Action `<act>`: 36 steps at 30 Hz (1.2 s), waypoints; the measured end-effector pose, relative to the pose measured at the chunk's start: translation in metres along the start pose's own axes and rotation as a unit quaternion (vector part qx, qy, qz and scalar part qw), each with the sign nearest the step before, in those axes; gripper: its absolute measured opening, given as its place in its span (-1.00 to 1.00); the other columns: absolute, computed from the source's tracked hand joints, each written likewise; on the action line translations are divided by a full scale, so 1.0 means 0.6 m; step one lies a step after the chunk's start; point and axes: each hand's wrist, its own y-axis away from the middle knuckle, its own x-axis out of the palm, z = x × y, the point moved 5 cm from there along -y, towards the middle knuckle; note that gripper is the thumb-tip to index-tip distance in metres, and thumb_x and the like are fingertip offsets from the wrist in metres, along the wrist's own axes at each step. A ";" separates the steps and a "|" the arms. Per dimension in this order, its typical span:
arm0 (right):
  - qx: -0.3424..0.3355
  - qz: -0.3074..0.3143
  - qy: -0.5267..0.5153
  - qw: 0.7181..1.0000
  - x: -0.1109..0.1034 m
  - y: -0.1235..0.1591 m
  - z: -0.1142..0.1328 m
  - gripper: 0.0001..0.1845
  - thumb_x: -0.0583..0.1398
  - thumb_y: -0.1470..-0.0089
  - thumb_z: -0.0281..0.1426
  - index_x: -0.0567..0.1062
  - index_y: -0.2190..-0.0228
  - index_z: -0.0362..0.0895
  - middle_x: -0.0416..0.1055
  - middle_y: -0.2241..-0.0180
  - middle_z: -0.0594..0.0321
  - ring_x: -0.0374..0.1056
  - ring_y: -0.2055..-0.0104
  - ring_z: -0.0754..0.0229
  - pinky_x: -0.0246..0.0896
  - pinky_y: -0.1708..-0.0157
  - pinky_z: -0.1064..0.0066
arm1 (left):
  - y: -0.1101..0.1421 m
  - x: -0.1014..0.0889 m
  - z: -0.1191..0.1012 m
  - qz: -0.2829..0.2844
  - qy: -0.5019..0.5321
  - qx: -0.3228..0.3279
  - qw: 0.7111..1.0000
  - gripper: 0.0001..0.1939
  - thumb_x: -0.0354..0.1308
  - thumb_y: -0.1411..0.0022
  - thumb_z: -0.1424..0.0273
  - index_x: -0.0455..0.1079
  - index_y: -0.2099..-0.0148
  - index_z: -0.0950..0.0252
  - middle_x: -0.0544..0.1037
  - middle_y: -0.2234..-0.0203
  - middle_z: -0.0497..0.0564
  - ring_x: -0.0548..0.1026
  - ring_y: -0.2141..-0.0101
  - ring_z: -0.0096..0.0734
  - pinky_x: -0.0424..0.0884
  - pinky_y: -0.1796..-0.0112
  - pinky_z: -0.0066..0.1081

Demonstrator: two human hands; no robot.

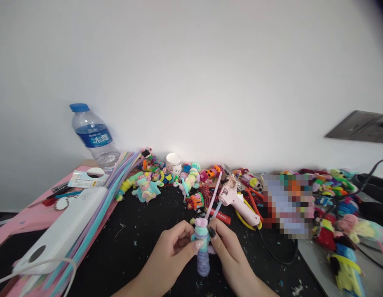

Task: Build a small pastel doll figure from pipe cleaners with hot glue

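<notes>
Between my two hands stands a small pipe-cleaner figure (203, 247), pink at the top, then pale turquoise, then lavender at its lower end. My left hand (175, 251) grips it from the left, thumb pressed on its front. On the other side my right hand (228, 251) pinches it, with a dark-painted thumbnail against its upper edge. A pale pink pipe cleaner (214, 194) sticks up from behind the figure's top. The far-side fingers of both hands are partly hidden.
A pink glue gun (239, 202) lies beyond my right hand, near orange-handled pliers (254, 206). Finished pipe-cleaner figures (148, 187), a paper cup (173, 164) and a water bottle (94, 134) line the wall. Left are bundled pipe cleaners (95, 231) and a white box (63, 231).
</notes>
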 end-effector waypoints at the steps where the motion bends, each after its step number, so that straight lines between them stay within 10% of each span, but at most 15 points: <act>1: -0.005 0.003 0.005 1.000 0.000 0.000 0.002 -0.76 -0.01 -0.20 -0.30 0.29 0.46 -0.11 0.20 0.47 0.32 0.14 0.41 0.25 0.10 0.40 0.48 | 0.000 0.000 0.001 0.001 -0.001 -0.001 1.000 -0.81 0.10 -0.15 0.28 0.29 0.36 0.32 0.36 0.47 -0.07 0.32 0.39 -0.42 0.24 0.35 -0.47; 17: -0.041 0.004 -0.020 0.999 0.007 0.001 0.004 -0.75 -0.01 -0.19 -0.33 0.25 0.51 -0.13 0.16 0.49 0.32 0.08 0.44 0.27 0.05 0.43 0.48 | -0.005 0.005 0.008 0.028 0.116 -0.052 0.992 -0.82 0.19 -0.07 0.34 0.36 0.33 0.38 0.44 0.50 -0.04 0.39 0.41 -0.40 0.33 0.35 -0.42; 36: -0.003 -0.028 -0.088 0.996 0.008 0.007 -0.006 -0.75 0.01 -0.19 -0.31 0.23 0.51 -0.12 0.10 0.53 0.36 0.02 0.47 0.29 -0.01 0.47 0.48 | 0.001 0.002 -0.001 0.002 0.022 0.007 1.000 -0.72 -0.02 -0.23 0.22 0.27 0.39 0.34 0.22 0.56 -0.14 0.18 0.52 -0.55 0.14 0.49 -0.54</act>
